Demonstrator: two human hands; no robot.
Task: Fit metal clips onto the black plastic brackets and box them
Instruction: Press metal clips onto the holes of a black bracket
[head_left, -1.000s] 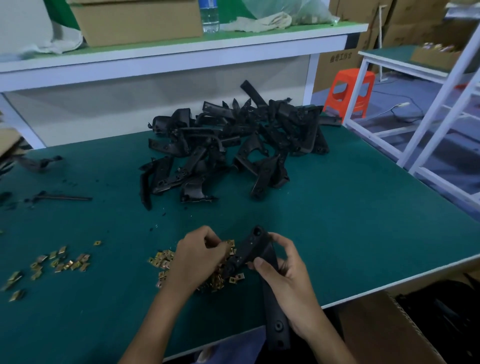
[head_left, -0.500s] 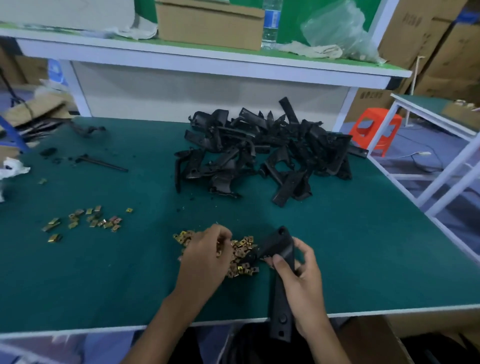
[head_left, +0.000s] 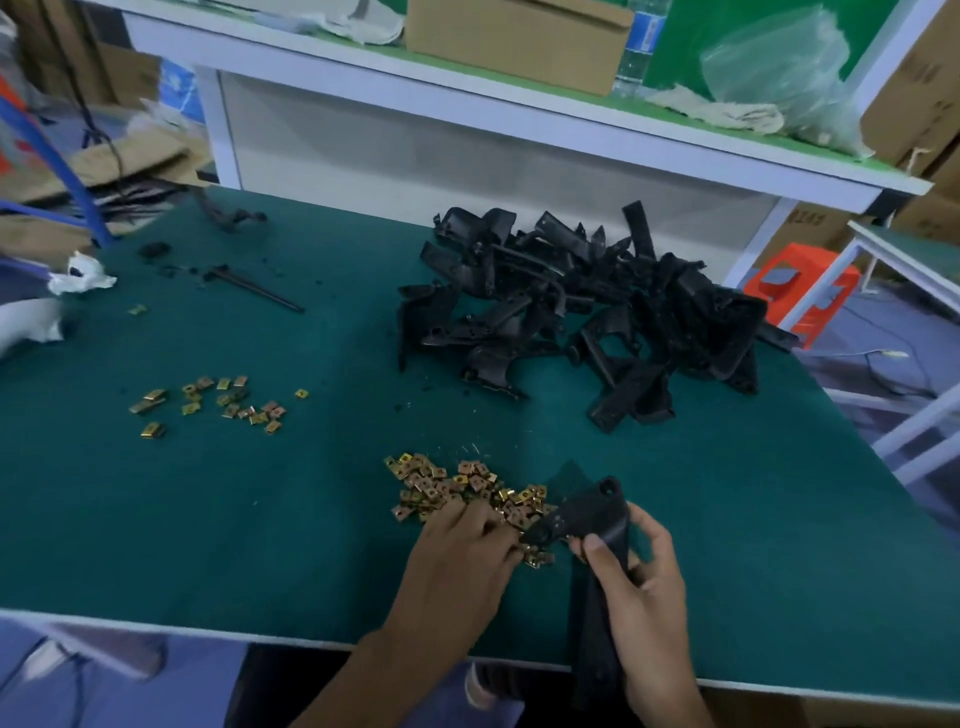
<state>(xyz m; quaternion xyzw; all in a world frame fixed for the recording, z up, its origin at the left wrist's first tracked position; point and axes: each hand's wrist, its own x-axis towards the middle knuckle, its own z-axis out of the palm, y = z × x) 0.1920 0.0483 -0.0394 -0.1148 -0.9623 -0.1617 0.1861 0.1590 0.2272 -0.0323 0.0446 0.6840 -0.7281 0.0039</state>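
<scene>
Head view: right hand (head_left: 649, 597) grips a long black plastic bracket (head_left: 589, 512); left hand (head_left: 457, 566), fingers curled, rests among brass-coloured metal clips (head_left: 447, 483), possibly pinching one.

Water bottle (head_left: 635, 54), plastic bag (head_left: 779, 67), orange stool (head_left: 810, 296)

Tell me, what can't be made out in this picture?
Head view only:
- Whether the left hand holds a clip: its own back hides the fingertips in the clips.
- The lower end of the bracket in the right hand: dark, blurred below the table.
- The top of the bottle: cut off by the upper edge.
</scene>
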